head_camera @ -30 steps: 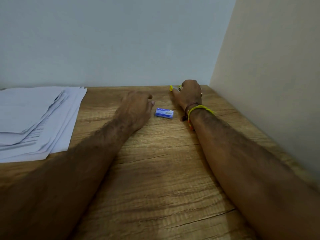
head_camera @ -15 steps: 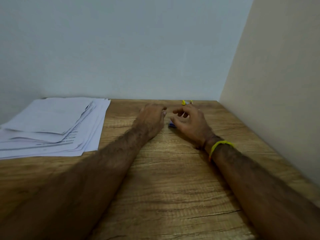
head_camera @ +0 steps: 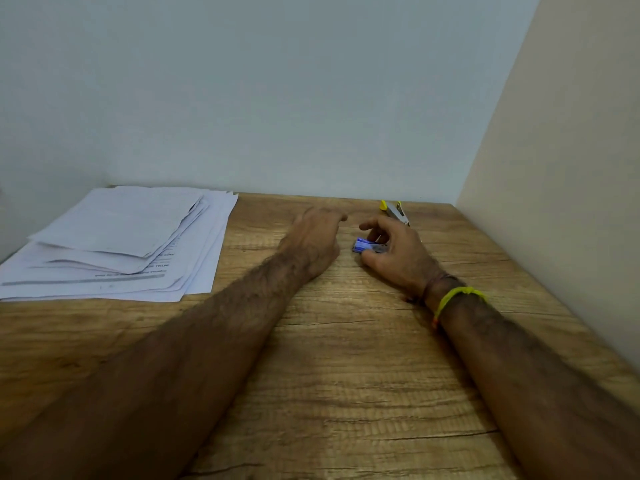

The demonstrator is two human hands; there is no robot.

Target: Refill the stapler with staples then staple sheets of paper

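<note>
Right hand (head_camera: pixel 398 252) is gripping the staple box (head_camera: pixel 363 244); left hand (head_camera: pixel 317 237) is resting loosely curled beside it; stapler (head_camera: pixel 394 211) is lying just beyond the right hand

I see the paper stack (head_camera: pixel 114 244) at the desk's (head_camera: pixel 346 375) far-left corner, the stapler (head_camera: pixel 394 211) at its far-right, and the staple box (head_camera: pixel 363 244) just before the stapler.

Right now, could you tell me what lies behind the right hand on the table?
Behind the right hand, which grips the blue staple box, lies the yellow stapler by the wall. Its near end is hidden by the fingers.
</note>
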